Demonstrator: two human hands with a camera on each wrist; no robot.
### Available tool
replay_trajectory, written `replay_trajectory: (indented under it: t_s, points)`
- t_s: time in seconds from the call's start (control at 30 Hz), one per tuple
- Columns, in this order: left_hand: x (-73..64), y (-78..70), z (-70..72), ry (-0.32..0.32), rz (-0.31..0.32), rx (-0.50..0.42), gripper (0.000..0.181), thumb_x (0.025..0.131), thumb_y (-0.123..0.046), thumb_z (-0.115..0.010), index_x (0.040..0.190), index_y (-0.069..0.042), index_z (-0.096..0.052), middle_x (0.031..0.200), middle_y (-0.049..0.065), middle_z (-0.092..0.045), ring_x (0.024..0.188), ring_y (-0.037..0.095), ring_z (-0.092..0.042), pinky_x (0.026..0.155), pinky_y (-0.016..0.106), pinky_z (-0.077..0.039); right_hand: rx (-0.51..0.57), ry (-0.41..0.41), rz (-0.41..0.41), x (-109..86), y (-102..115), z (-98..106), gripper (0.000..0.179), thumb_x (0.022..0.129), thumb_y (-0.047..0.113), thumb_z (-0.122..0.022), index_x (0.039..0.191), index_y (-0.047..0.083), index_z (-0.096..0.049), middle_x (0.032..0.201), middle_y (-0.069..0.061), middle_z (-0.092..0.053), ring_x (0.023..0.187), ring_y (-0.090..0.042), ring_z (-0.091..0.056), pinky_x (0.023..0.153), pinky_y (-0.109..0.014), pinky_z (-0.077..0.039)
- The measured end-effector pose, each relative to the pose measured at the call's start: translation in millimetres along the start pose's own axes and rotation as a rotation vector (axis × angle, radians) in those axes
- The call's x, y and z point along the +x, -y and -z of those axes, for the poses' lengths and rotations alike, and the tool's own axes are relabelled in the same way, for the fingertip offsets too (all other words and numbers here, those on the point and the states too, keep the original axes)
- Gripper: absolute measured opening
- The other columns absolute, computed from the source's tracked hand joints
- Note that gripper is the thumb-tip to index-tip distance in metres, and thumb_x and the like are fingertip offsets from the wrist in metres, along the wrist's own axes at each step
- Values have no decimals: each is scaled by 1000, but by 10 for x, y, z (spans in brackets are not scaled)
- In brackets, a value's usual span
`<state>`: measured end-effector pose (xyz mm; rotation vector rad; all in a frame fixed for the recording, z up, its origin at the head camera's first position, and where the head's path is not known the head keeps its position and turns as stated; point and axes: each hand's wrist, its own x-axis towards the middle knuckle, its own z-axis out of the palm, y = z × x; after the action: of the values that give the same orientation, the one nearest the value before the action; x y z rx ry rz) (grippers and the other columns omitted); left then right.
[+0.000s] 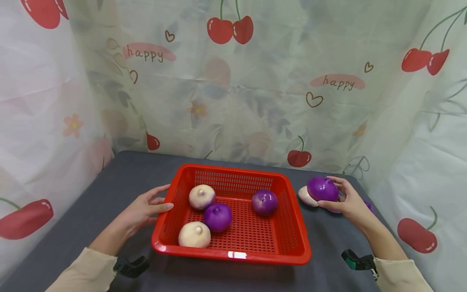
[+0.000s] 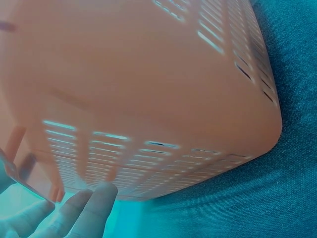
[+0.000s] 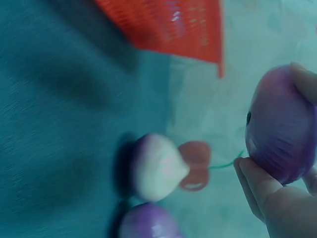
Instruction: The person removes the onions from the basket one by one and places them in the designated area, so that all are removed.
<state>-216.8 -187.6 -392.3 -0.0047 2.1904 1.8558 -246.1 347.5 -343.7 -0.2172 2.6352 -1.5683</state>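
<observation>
Purple turnip [image 1: 322, 189] sat pinched in our right hand [image 1: 352, 204], pale turnip [image 1: 307, 197] near it; our left hand [image 1: 140, 210] gripped red basket [image 1: 270, 259] by rim. We figured purple one light, firm, kinda slippery, best held round fattest part.

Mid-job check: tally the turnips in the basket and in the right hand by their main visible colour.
White: 2, the rear-left turnip and front-left turnip in the basket
Purple: 3, the middle turnip and right turnip in the basket, plus the held turnip in the right hand
Total: 5
</observation>
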Motion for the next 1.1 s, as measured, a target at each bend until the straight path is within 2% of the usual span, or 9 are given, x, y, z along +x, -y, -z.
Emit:
replay_trajectory:
  t_s: [0.03, 0.17, 0.23, 0.57, 1.1]
  points:
    - [-1, 1, -1, 3, -4, 2, 79, 90, -25, -68, 154, -12, -22, 138, 27, -50, 107, 26, -65, 90, 51, -54, -12, -3, -18, -8, -48, 4, 84, 87, 18, -72, 150, 9, -17, 148, -27, -23, 130, -49, -36, 91, -32, -55]
    - [-2, -2, -1, 1, 0, -2, 79, 90, -24, -69, 153, -13, -23, 138, 27, -50, 106, 26, -65, 90, 51, -54, -85, -9, -77, -12, -245, -13, 93, 85, 23, -74, 152, 3, -12, 149, -31, -20, 131, -50, -32, 98, -54, -48]
    - [1, -4, 0, 2, -1, -2, 79, 90, -24, -68, 153, -12, -23, 138, 27, -49, 107, 26, -65, 90, 50, -54, -116, -12, -100, -11, -338, -41, 95, 84, 25, -75, 152, 2, -12, 149, -32, -20, 130, -51, -32, 98, -60, -45]
    - [-1, 1, -12, 10, -2, 2, 78, 91, -23, -67, 154, -12, -22, 140, 28, -48, 107, 26, -65, 87, 49, -56, -172, -9, -142, -18, -647, -194, 95, 80, 26, -79, 148, -1, -18, 147, -33, -26, 127, -50, -38, 99, -60, -45]
    - [-9, -2, 1, 18, -15, -8, 79, 91, -23, -67, 154, -11, -21, 140, 29, -47, 105, 26, -66, 87, 48, -56, -189, 5, -141, 36, -799, -344, 96, 76, 14, -81, 148, -3, -18, 145, -35, -27, 128, -51, -38, 104, -63, -37]
